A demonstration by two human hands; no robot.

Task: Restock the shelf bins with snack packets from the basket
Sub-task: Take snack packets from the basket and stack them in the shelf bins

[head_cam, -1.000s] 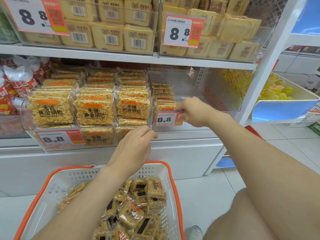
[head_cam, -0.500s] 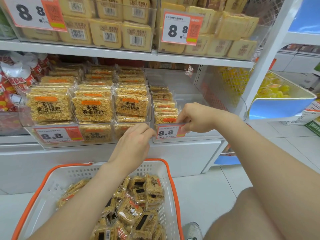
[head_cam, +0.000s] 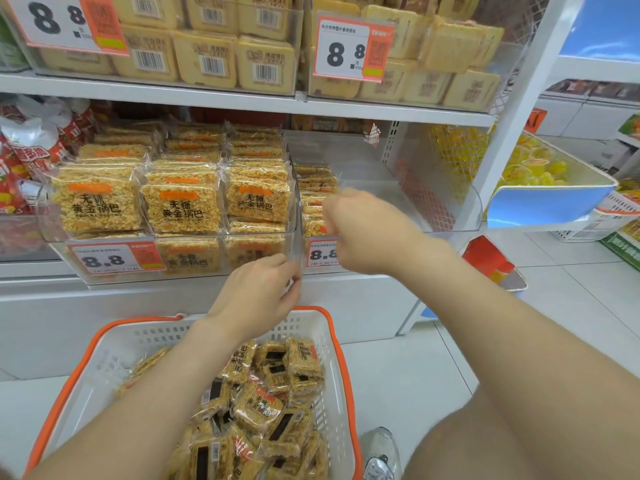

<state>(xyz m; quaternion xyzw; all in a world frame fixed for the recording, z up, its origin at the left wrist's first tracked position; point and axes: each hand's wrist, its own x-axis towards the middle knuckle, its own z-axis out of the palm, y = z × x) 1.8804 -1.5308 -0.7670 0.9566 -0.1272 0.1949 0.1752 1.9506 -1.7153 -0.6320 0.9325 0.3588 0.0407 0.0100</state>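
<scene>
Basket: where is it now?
Head view, bottom left of centre: the basket sits low in front of the shelf, under the left hand and below the full left bin, holding snack packets.

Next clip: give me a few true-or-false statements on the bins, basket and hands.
1. The basket holds packets. True.
2. The right bin is full. False: it holds only one stack, along its left side.
3. The left hand is inside the basket. False: it is above the basket, by the right bin's front.
4. The right hand is at the right bin's front edge. True.
</scene>
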